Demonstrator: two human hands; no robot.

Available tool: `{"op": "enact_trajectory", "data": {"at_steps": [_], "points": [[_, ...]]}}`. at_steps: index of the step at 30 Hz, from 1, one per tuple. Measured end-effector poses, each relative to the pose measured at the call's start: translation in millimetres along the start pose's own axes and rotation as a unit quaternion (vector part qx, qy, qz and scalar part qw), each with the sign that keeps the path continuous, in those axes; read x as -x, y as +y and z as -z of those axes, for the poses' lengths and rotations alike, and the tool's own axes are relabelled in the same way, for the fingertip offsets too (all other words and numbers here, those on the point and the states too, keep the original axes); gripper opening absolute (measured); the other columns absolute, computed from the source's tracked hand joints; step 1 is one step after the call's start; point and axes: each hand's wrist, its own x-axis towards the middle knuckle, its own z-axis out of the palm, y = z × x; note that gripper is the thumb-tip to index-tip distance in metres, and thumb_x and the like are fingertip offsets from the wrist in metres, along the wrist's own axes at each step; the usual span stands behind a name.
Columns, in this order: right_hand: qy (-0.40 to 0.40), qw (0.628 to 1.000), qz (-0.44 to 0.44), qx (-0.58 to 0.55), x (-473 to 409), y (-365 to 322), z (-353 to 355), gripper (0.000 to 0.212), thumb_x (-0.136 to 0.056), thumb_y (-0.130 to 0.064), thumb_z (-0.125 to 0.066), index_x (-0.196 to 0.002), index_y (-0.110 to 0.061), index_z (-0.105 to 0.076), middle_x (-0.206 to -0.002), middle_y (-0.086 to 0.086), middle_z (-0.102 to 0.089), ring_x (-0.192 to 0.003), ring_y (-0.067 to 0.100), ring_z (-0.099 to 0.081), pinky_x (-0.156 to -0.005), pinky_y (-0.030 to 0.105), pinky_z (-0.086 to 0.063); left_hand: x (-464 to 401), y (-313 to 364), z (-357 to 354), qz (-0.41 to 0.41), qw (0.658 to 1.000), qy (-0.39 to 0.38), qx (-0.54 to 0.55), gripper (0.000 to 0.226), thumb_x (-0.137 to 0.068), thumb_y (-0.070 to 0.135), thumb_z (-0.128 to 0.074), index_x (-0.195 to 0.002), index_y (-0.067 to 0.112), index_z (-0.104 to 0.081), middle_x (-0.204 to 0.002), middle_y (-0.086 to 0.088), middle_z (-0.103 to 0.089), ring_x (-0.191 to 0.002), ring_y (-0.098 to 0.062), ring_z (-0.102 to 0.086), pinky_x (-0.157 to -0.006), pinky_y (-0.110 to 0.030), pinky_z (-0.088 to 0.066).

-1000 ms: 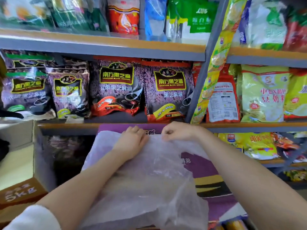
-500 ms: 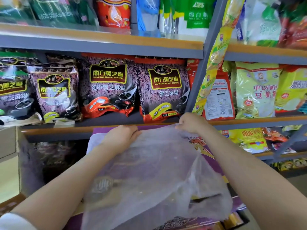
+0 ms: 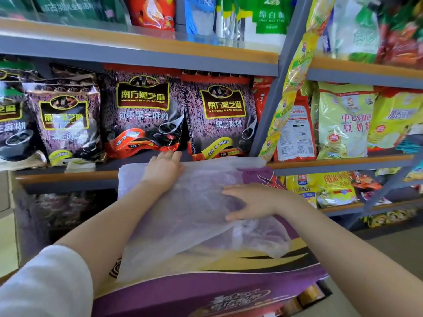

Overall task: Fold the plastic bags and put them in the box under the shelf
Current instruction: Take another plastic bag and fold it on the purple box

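Single view only: head-worn wide-angle camera, looking forward and slightly down from close range. Facing the grey metal store shelf with orange edge strips [image 3: 146, 53], which fills the upper frame; straight lines bow toward the edges. Both forearms enter from the bottom corners. Nearest surface is the purple and yellow printed carton top [image 3: 229, 287], directly below the lens. No second view to compare.
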Motion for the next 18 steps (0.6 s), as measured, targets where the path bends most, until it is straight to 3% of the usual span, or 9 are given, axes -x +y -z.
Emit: {"op": "enact_trajectory", "data": {"at_steps": [2, 4, 5, 7, 10, 12, 15, 18], "points": [[0.017, 0.997, -0.020, -0.075, 4.4, 9.0, -11.2, 0.070, -0.088, -0.051, -0.053, -0.147, -0.027, -0.024, -0.157, -0.009, -0.013, -0.143, 0.010, -0.017, -0.116, 0.028, -0.017, 8.9, 5.7, 11.1, -0.027, 0.999, 0.037, 0.029, 0.046, -0.092, 0.031, -0.049, -0.131, 0.007, -0.044, -0.130, -0.016, -0.046, -0.121, -0.034, -0.039, -0.097, -0.044, -0.032], [0.050, 0.989, -0.024, -0.137, 5.6, 11.0, -19.3, 0.061, -0.091, -0.045, -0.051, -0.145, -0.025, -0.031, -0.155, -0.008, -0.021, -0.142, 0.010, -0.022, -0.114, 0.027, -0.020, 27.6, 24.4, 33.1, -0.093, 0.985, 0.071, 0.126, 0.048, -0.086, 0.037, -0.046, -0.118, 0.003, -0.056, -0.118, -0.018, -0.055, -0.110, -0.036, -0.048, -0.092, -0.042, -0.041], [0.080, 0.982, -0.017, -0.173, 6.2, 9.4, -21.4, 0.055, -0.093, -0.041, -0.049, -0.143, -0.021, -0.036, -0.150, -0.006, -0.032, -0.138, 0.011, -0.030, -0.111, 0.026, -0.025, 41.2, 37.5, 46.4, -0.125, 0.973, 0.053, 0.188, 0.049, -0.085, 0.042, -0.043, -0.112, 0.005, -0.060, -0.111, -0.015, -0.059, -0.103, -0.033, -0.053, -0.087, -0.037, -0.043], [0.181, 0.948, -0.008, -0.261, 7.9, 5.0, -22.2, 0.040, -0.095, -0.031, -0.048, -0.133, -0.015, -0.049, -0.134, -0.004, -0.049, -0.125, 0.011, -0.044, -0.100, 0.022, -0.033, 72.7, 66.6, 70.2, -0.163, 0.946, -0.054, 0.273, 0.044, -0.090, 0.047, -0.041, -0.111, 0.013, -0.061, -0.109, -0.006, -0.063, -0.099, -0.024, -0.057, -0.080, -0.025, -0.039], [0.296, 0.894, -0.009, -0.337, 18.1, 3.9, -20.8, 0.028, -0.094, -0.027, -0.051, -0.118, -0.014, -0.058, -0.123, 0.001, -0.056, -0.117, 0.014, -0.051, -0.096, 0.024, -0.036, 108.3, 92.7, 76.9, -0.161, 0.952, -0.173, 0.196, 0.048, -0.092, 0.048, -0.043, -0.129, 0.018, -0.047, -0.133, 0.000, -0.051, -0.118, -0.017, -0.047, -0.092, -0.022, -0.034], [0.253, 0.899, 0.004, -0.358, 30.5, 7.9, -21.2, 0.035, -0.090, -0.033, -0.057, -0.121, -0.019, -0.055, -0.126, -0.003, -0.054, -0.118, 0.011, -0.050, -0.097, 0.025, -0.038, 119.5, 98.1, 70.0, -0.147, 0.960, -0.194, 0.137, 0.051, -0.090, 0.047, -0.046, -0.132, 0.018, -0.042, -0.135, -0.004, -0.047, -0.119, -0.020, -0.046, -0.093, -0.027, -0.036], [0.138, 0.954, 0.033, -0.262, 50.3, 14.9, -26.2, 0.070, -0.076, -0.043, -0.072, -0.136, -0.027, -0.041, -0.137, -0.015, -0.039, -0.128, 0.005, -0.038, -0.107, 0.030, -0.034, 124.6, 104.1, 56.1, -0.100, 0.971, -0.194, 0.099, 0.035, -0.094, 0.038, -0.043, -0.118, 0.012, -0.047, -0.124, -0.008, -0.051, -0.113, -0.024, -0.049, -0.084, -0.030, -0.038], [0.150, 0.969, 0.055, -0.189, 59.8, 23.5, -33.8, 0.083, -0.075, -0.035, -0.075, -0.143, -0.024, -0.030, -0.141, -0.013, -0.030, -0.132, 0.004, -0.029, -0.108, 0.023, -0.026, 129.3, 108.2, 46.7, -0.048, 0.977, -0.146, 0.149, 0.029, -0.097, 0.031, -0.036, -0.108, 0.010, -0.053, -0.115, -0.009, -0.057, -0.107, -0.027, -0.053, -0.083, -0.032, -0.040]]}}
